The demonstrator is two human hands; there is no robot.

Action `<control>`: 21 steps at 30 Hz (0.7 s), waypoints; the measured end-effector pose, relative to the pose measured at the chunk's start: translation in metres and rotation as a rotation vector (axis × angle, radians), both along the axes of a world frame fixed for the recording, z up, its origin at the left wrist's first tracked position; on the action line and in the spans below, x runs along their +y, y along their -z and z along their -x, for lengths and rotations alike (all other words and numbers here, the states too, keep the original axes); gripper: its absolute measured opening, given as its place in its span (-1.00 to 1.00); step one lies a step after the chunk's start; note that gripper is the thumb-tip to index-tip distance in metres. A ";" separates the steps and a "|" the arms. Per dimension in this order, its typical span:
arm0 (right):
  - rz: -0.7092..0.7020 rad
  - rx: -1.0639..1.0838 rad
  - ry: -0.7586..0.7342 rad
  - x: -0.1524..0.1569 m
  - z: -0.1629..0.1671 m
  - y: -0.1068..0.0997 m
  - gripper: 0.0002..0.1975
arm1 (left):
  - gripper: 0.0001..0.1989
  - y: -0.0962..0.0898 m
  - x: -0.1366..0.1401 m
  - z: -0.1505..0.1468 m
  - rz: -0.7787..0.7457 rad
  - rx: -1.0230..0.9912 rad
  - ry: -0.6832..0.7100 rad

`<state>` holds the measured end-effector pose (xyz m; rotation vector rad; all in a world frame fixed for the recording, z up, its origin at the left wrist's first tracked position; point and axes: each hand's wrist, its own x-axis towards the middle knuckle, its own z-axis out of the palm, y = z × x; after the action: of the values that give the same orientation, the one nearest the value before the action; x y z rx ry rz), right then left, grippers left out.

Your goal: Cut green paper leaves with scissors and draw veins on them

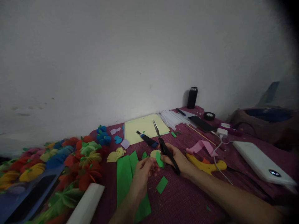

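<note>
My right hand (175, 157) is wrapped round black-handled scissors (164, 150), their blades pointing up and away from me. A small leaf-shaped green paper piece (159, 160) sits between the fingertips of both hands. My left hand (144, 169) has its fingers pinched at that piece's left side; the exact grip is partly hidden. Beneath my left forearm lie green paper sheets (124, 175). A small green rectangle of paper (162, 184) rests on the cloth just below the hands. Behind the fingers, a pale yellow paper piece (154, 153) shows in part.
Colourful paper flowers (90, 160) crowd the left side, beside a white roll (86, 203). A box cutter (147, 139) lies near yellow sheets (135, 126). On the right are a yellow glue gun (205, 165), cables, a white power bank (259, 158) and pink paper (201, 147).
</note>
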<state>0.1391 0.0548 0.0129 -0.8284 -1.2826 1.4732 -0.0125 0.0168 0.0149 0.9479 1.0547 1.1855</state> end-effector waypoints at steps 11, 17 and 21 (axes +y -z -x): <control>-0.014 -0.042 0.038 0.000 0.008 0.010 -0.63 | -0.75 0.014 0.012 0.002 -0.091 0.218 -0.065; -0.056 -0.106 0.069 -0.001 0.008 0.012 -0.59 | -0.77 0.011 0.013 0.007 -0.110 0.173 -0.090; -0.104 -0.141 0.052 0.000 0.006 0.013 -0.60 | -0.77 0.008 0.012 0.009 -0.110 0.153 -0.051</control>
<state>0.1327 0.0550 0.0000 -0.9023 -1.4194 1.3146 -0.0211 0.0289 0.0070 1.1175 1.1494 1.2380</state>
